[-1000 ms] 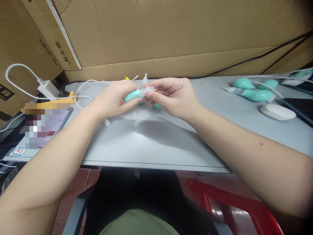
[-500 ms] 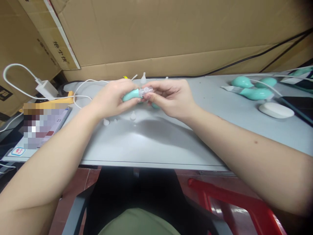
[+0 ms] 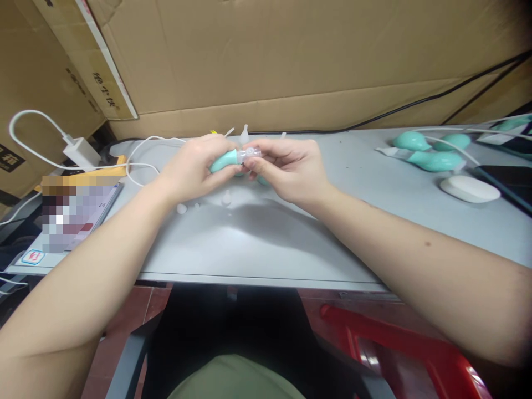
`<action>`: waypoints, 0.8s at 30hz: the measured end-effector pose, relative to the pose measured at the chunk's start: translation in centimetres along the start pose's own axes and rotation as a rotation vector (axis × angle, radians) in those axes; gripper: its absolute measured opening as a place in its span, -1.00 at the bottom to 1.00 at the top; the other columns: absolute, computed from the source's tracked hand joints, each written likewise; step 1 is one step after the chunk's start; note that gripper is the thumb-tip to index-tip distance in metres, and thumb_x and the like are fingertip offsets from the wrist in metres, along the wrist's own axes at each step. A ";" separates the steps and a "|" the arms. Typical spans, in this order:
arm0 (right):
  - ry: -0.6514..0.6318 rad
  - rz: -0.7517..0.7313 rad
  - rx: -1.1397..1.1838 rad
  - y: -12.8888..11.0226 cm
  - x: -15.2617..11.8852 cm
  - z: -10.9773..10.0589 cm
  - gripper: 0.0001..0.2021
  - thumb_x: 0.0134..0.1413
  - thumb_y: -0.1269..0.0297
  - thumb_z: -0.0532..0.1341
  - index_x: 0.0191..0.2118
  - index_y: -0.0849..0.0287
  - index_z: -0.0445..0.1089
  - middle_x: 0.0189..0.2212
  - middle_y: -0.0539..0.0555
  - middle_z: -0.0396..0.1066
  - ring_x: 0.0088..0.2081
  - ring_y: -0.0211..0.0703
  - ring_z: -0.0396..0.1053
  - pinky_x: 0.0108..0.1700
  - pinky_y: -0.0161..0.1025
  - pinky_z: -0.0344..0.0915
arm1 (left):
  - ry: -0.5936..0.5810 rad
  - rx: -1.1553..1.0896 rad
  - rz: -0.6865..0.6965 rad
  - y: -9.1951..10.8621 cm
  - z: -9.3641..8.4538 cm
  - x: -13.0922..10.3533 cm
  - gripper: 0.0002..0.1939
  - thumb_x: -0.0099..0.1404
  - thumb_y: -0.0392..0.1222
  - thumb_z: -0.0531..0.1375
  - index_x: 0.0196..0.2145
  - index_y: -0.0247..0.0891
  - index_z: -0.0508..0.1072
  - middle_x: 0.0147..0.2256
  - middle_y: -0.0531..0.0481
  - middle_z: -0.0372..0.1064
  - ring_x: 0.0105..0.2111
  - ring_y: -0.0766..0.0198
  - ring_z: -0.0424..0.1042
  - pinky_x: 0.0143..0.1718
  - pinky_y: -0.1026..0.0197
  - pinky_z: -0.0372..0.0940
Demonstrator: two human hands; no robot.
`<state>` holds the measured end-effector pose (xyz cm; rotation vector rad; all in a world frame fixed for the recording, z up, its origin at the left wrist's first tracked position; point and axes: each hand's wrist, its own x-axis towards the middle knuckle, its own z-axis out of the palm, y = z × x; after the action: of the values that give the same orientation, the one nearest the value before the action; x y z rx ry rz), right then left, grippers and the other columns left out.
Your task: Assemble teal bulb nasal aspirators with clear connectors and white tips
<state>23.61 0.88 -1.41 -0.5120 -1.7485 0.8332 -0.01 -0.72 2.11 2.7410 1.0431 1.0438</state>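
My left hand [image 3: 193, 166] is closed round a teal rubber bulb [image 3: 223, 160], the kind found on a nasal aspirator. My right hand [image 3: 288, 169] pinches a clear plastic nozzle piece [image 3: 249, 153] between thumb and fingers, at the bulb's right end. Bulb and clear piece meet in line; whether they are locked together I cannot tell. Behind the hands a translucent pointed tip [image 3: 244, 134] stands upright. In front of them lie another translucent tip [image 3: 226, 198] and a small whitish piece [image 3: 182, 208]. More teal shows beneath my right fingers, mostly hidden.
Several teal bulbs [image 3: 436, 160] lie at the right by a white oval case [image 3: 469, 188]. On the left are a phone [image 3: 93, 213], a white charger [image 3: 81, 153] and a looping white cable [image 3: 153, 138]. Cardboard [image 3: 291, 61] walls the grey table's back [image 3: 266, 255].
Both hands stay together on the bulb and clear piece, with barely any shift. The whole view has moved slightly; the things on the table lie as before.
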 end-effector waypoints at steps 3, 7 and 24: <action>-0.006 -0.009 0.000 0.1 -0.1 0.1 -0.75 0.29 -0.01 0.57 -0.12 0.04 0.78 -0.24 0.04 0.75 -0.25 -0.08 0.66 -0.16 -0.15 0.70 | 0.014 0.014 0.032 -0.2 0.1 -0.1 -0.67 0.55 0.16 0.22 -0.09 -0.12 0.63 -0.21 -0.09 0.59 -0.21 0.05 0.53 -0.07 -0.01 0.43; -0.031 -0.039 -0.006 0.3 -0.2 0.0 -0.77 0.32 0.03 0.54 -0.11 0.07 0.79 -0.24 0.04 0.74 -0.25 -0.12 0.64 -0.14 -0.19 0.68 | 0.030 0.054 0.097 -0.6 0.2 -0.2 -0.64 0.60 0.17 0.19 -0.09 -0.14 0.60 -0.25 -0.06 0.55 -0.24 0.08 0.52 -0.12 0.03 0.41; -0.045 -0.065 -0.054 0.5 -0.3 -0.2 -0.84 0.34 0.13 0.51 -0.13 0.07 0.78 -0.24 0.05 0.73 -0.23 -0.08 0.62 -0.12 -0.12 0.65 | 0.024 0.112 0.127 -1.0 0.5 -0.3 -0.67 0.58 0.10 0.20 -0.12 -0.19 0.62 -0.31 -0.05 0.51 -0.27 0.11 0.51 -0.20 0.07 0.35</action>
<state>23.88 1.09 -1.91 -0.4732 -1.8236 0.7589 -0.50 0.00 1.32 2.9265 0.9700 1.0675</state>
